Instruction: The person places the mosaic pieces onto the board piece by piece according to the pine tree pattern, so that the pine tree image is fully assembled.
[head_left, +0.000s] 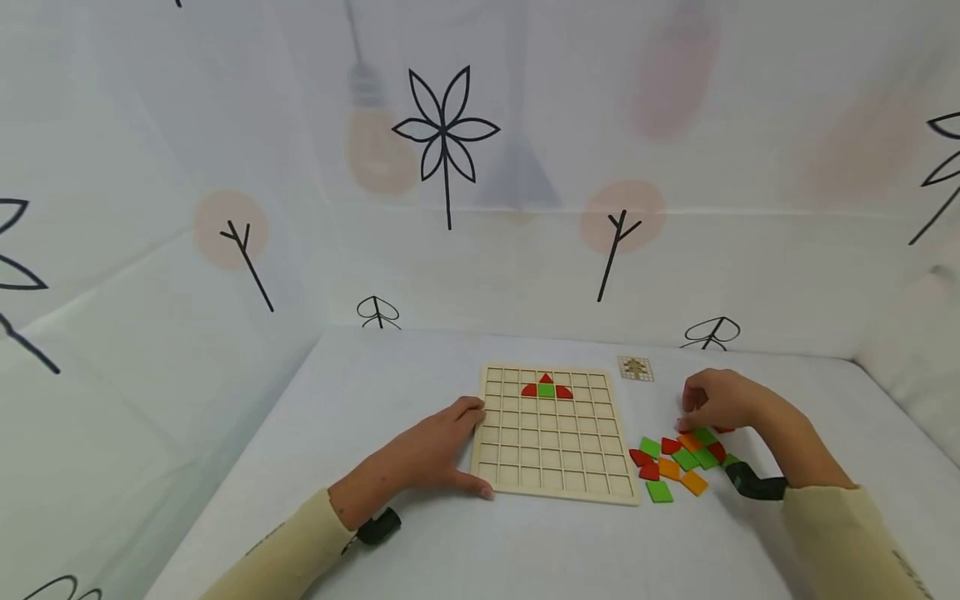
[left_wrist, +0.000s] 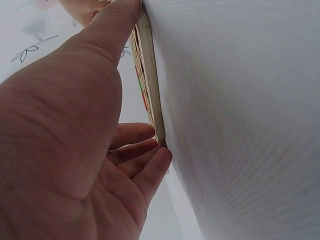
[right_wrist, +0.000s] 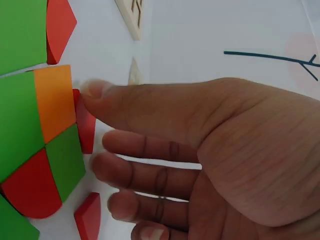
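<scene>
A pale wooden grid board (head_left: 557,454) lies flat on the white table. Near its top, red pieces (head_left: 564,392) sit around a green square (head_left: 546,390). My left hand (head_left: 431,446) holds the board's left side, fingers along that edge and thumb at the near-left corner; the left wrist view shows the fingertips against the board's edge (left_wrist: 155,95). Over the loose pieces is my right hand (head_left: 723,400). It pinches a red tile (right_wrist: 86,125) at the pile's far side, the thumb touching one end and fingertips close by; the thumb is blurred.
Loose green, orange and red tiles (head_left: 660,492) lie right of the board, some touching or overlapping. A small card with a tree pattern (head_left: 636,368) lies beyond them. A printed white curtain (head_left: 517,275) rises behind the table.
</scene>
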